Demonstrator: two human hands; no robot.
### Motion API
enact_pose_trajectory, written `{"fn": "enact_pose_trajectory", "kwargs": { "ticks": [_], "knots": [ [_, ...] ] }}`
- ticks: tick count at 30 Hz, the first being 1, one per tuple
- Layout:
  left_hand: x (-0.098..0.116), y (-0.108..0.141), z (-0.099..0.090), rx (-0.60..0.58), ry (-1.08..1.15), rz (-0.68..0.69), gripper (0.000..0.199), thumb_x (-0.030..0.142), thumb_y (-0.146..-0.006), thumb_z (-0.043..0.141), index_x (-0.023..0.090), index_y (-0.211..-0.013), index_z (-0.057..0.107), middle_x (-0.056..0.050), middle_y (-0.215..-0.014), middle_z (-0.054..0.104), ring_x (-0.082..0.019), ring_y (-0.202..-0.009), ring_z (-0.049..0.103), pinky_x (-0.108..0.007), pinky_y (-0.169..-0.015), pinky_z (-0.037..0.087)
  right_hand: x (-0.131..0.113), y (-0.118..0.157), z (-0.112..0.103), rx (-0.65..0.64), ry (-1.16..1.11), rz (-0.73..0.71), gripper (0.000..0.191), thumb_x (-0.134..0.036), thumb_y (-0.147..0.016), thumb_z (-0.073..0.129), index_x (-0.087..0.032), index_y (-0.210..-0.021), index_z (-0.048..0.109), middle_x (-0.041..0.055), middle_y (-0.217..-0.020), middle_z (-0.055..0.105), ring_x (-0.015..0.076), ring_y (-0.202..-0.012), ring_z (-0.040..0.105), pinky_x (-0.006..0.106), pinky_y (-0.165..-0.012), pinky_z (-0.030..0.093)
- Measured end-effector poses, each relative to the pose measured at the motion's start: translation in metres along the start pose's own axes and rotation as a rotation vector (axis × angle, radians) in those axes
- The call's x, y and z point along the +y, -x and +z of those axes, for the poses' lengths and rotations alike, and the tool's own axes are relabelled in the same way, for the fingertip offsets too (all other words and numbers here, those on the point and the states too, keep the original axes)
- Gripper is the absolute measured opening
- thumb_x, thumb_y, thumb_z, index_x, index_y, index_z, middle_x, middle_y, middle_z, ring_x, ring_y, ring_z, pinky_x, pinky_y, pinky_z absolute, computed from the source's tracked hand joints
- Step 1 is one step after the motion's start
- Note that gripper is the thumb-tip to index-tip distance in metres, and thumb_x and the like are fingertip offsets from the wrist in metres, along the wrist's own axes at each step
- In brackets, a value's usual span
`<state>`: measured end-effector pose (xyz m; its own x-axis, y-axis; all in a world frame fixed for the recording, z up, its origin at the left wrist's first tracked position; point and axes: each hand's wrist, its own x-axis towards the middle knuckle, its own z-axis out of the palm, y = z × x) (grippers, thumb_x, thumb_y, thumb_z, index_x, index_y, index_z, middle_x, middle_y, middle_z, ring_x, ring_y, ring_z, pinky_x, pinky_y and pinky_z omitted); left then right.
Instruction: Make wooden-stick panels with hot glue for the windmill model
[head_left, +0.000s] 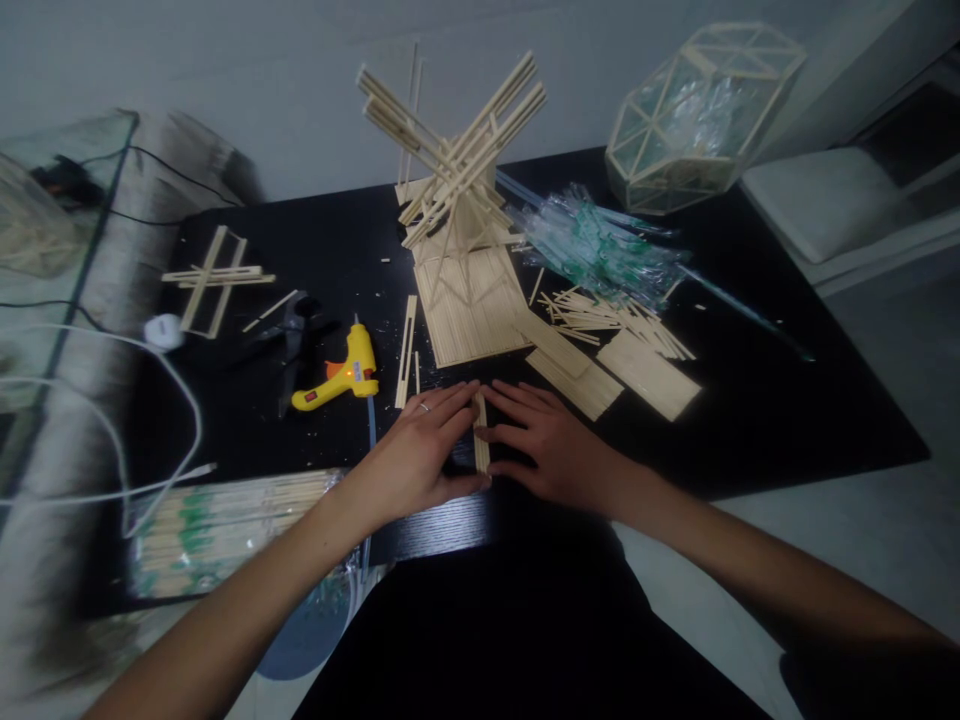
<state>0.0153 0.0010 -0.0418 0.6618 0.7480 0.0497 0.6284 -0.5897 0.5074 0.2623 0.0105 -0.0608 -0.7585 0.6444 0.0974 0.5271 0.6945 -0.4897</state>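
Observation:
A narrow strip of wooden sticks laid side by side [481, 440] lies near the table's front edge, between my two hands. My left hand [420, 450] grips it from the left, its fingertips at the far end and its thumb at the near end. From the right, my right hand [551, 445] presses its fingertips along the opposite edge. Just beyond stands a stick-built windmill [461, 200] with crossed blades on a flat slatted base [472, 310]. Right of the base lie flat wooden panels [649, 375] and a loose pile of short sticks [600, 315].
To the left are a yellow glue gun [345, 372], dark pliers [294, 350], a crossed stick frame [217, 280] and a white cable [191, 400]. A packet of sticks [232, 530] lies at the front left. Plastic wrappers [600, 240] and a glass-sided geometric frame [697, 120] are at the back right.

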Motion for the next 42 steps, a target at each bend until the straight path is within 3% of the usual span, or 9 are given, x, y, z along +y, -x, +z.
{"fn": "enact_pose_trajectory", "kwargs": {
  "ticks": [42],
  "knots": [
    [0.0007, -0.0015, -0.0007, 0.007, 0.014, -0.003, 0.062, 0.05, -0.085, 0.081, 0.017, -0.132, 0.058, -0.024, -0.16, 0.051, -0.04, -0.148, 0.05, -0.061, -0.117, 0.045, -0.0004, -0.0004, 0.0004, 0.023, -0.028, 0.008, 0.035, -0.035, -0.096, 0.076, -0.021, -0.128, 0.072, 0.0167, -0.162, 0.052, 0.0332, -0.157, 0.039, 0.06, -0.123, 0.039]
  ]
}}
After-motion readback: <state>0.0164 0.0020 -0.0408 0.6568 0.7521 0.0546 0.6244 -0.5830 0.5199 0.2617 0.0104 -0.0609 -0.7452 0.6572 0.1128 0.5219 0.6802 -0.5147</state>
